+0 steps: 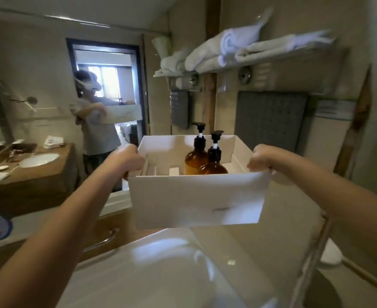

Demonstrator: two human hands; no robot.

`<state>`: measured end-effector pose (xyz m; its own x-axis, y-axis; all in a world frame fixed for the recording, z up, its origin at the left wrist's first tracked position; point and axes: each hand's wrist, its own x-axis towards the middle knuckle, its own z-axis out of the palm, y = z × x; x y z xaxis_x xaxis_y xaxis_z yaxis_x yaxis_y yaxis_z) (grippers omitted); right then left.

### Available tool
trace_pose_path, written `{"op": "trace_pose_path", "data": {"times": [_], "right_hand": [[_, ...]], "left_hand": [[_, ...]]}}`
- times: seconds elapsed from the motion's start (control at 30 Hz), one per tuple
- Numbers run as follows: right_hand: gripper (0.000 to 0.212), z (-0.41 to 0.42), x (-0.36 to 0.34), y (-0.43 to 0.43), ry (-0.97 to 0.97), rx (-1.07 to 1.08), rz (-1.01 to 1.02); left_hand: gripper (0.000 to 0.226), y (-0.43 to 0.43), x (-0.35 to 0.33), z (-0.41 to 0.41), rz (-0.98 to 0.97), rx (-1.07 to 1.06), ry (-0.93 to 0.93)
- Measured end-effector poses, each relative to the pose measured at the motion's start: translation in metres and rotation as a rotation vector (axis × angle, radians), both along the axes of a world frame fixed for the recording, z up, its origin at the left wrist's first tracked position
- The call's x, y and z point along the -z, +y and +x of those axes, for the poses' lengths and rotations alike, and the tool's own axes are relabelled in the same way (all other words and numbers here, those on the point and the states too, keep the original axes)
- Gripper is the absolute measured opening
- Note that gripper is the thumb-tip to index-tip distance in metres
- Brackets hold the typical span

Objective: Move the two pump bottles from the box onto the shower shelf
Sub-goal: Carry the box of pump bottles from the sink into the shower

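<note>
Bathroom | tub [160,274] below, towels [227,50] overhead | left hand [127,160], right hand [260,160] grip box [196,196] ends | pump bottles [213,167] inside

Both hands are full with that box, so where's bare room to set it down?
The beige ledge right of the tub, just under the box, looks bare. The towel shelf is piled with towels, and the vanity is cluttered around its sink.

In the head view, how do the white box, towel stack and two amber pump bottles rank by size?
White box
Towel stack, though farther away
Then rear amber pump bottle and front amber pump bottle, too alike to rank
</note>
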<state>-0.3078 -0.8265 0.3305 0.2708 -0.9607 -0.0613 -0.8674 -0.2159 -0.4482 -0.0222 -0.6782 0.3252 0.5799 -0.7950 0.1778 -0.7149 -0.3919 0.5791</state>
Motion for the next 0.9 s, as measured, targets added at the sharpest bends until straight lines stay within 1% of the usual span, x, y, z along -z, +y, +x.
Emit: {"op": "trace_pose_path", "data": {"times": [0.03, 0.07, 0.2, 0.23, 0.37, 0.47, 0.57, 0.73, 0.83, 0.9], "right_hand": [[0.033, -0.024, 0.001, -0.004, 0.008, 0.041, -0.014], [0.034, -0.047, 0.002, -0.007, 0.017, 0.079, -0.019], [0.040, -0.137, 0.003, -0.016, -0.018, 0.193, 0.023], [0.039, -0.157, 0.002, -0.015, -0.022, 0.220, 0.020], [0.031, -0.237, 0.004, -0.004, -0.026, 0.368, 0.041], [0.026, -0.291, 0.006, 0.011, -0.061, 0.505, 0.079], [0.026, -0.337, 0.008, 0.030, -0.087, 0.629, 0.093], [0.033, -0.398, 0.010, 0.062, -0.068, 0.868, 0.081], [0.023, -0.424, 0.011, 0.084, -0.101, 1.009, 0.099], [0.026, -0.439, 0.012, 0.097, -0.101, 1.083, 0.082]], "left_hand": [[0.003, -0.016, 0.003, -0.018, 0.002, 0.032, 0.026], [0.003, -0.029, 0.004, -0.037, 0.016, 0.067, 0.047], [0.013, -0.073, 0.006, -0.113, 0.081, 0.217, 0.040], [0.014, -0.082, 0.006, -0.132, 0.090, 0.247, 0.025], [0.004, -0.119, 0.004, -0.208, 0.120, 0.379, -0.043], [0.013, -0.146, 0.007, -0.263, 0.120, 0.473, -0.069], [0.022, -0.172, 0.012, -0.315, 0.135, 0.567, -0.092], [0.023, -0.205, 0.018, -0.398, 0.109, 0.754, -0.109], [0.017, -0.215, 0.017, -0.437, 0.089, 0.887, -0.126], [0.009, -0.220, 0.016, -0.458, 0.064, 0.974, -0.162]]}}
